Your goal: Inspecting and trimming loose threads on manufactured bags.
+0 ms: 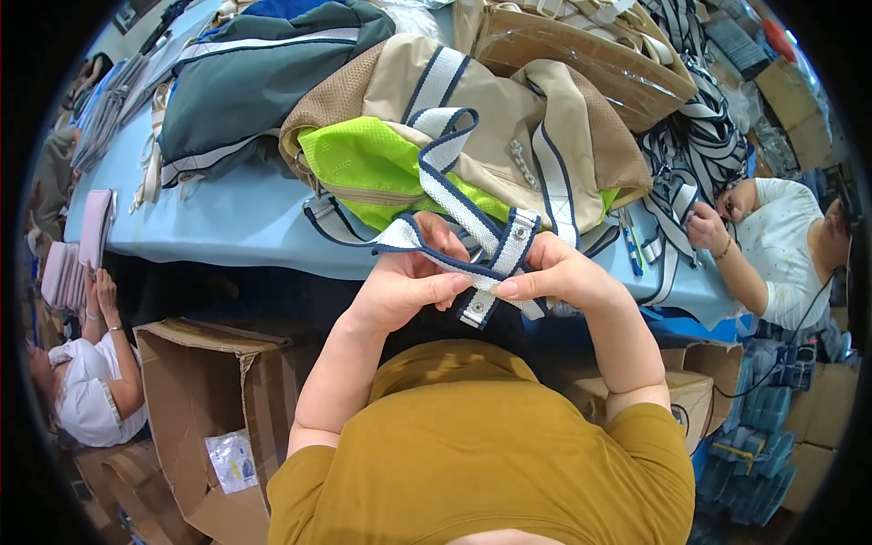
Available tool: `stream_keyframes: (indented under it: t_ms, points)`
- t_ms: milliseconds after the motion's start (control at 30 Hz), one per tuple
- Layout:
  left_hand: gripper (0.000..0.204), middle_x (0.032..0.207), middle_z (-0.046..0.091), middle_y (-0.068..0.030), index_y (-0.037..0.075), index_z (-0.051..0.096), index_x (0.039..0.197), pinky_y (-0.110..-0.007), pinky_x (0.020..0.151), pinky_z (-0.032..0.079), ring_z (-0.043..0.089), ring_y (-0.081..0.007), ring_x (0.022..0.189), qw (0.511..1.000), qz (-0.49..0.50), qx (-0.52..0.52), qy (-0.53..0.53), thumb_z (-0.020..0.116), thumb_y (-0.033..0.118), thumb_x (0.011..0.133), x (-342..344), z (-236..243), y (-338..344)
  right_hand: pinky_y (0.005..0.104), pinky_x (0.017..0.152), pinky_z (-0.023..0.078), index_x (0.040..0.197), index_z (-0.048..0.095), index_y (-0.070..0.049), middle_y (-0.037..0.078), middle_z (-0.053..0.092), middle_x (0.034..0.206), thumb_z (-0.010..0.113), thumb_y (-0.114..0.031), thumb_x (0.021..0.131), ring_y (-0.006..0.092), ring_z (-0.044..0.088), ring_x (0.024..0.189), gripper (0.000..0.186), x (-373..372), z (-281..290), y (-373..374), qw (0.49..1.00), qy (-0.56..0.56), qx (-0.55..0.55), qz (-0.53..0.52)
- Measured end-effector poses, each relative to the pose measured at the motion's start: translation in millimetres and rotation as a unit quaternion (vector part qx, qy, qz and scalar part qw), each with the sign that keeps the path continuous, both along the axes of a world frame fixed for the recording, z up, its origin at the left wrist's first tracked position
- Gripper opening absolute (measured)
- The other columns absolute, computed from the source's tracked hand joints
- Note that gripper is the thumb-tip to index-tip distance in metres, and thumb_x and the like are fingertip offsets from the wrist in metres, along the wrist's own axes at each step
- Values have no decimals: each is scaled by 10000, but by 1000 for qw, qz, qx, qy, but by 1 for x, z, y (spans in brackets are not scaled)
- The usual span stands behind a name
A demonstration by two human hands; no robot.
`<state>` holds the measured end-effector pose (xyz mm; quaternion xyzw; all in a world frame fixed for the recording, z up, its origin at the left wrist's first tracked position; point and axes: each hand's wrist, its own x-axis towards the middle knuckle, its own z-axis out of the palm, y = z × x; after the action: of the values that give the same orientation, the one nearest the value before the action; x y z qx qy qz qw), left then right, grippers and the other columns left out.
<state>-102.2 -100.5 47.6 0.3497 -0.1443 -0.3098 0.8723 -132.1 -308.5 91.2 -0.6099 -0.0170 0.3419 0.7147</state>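
Between my hands, above the table's front edge, is a white webbing strap (447, 189) with navy edges. My left hand (411, 280) pinches a folded length of it between thumb and fingers. My right hand (561, 272) is closed on the strap where a short webbing tab (515, 238) with metal snaps crosses it. Both thumbs press close together there; the fingers behind are partly hidden. The strap runs up onto a beige duffel bag (392, 80) lying just beyond my hands. A lime green zipped pouch or lining (350, 159) shows at the bag's near left side.
On the blue table (213, 238) lie a dark green bag (250, 86), a cardboard box (581, 56) of straps, a strap pile (701, 118) and pens (629, 243). An open carton (173, 409) stands below left. Co-workers sit at left (95, 391) and right (790, 241).
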Motion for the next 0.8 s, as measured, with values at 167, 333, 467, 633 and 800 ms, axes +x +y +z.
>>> stream_keyframes:
  t_ms: [167,333,467,633,800]
  points:
    - [174,750,558,-59,20,543,910,-204,486,426,516,-101,564,997,-29,70,-33,643,65,776,2,1,6,192,647,413,988,607,3,-14,605,842,675,-125,757,44,516,739,273,1,2,-4,1000,8,-20,20]
    - [209,697,571,-21,24,608,897,-199,492,415,509,-71,560,988,-35,147,-15,590,227,853,0,6,1,222,789,420,1094,550,18,48,611,985,667,-93,736,95,548,883,393,10,5,-4,1000,14,26,-7]
    - [196,716,582,11,36,620,892,-185,501,411,503,-47,572,981,35,180,-70,582,225,858,-8,20,-9,208,748,414,1081,552,-2,21,596,943,625,-120,793,71,531,842,320,6,15,-1,998,-49,-23,-24]
    - [166,711,586,10,48,621,876,-169,493,398,499,-31,568,990,41,135,30,575,206,861,-10,14,-6,192,605,406,922,569,2,10,548,697,563,-120,813,71,514,620,164,7,19,-30,967,-176,-94,-160]
    - [149,769,599,2,38,605,912,-194,542,432,526,-43,630,988,61,135,46,562,172,865,-10,4,-8,200,541,386,826,610,15,-3,538,621,510,-230,866,62,497,570,268,-7,47,-30,965,-228,-79,-101]
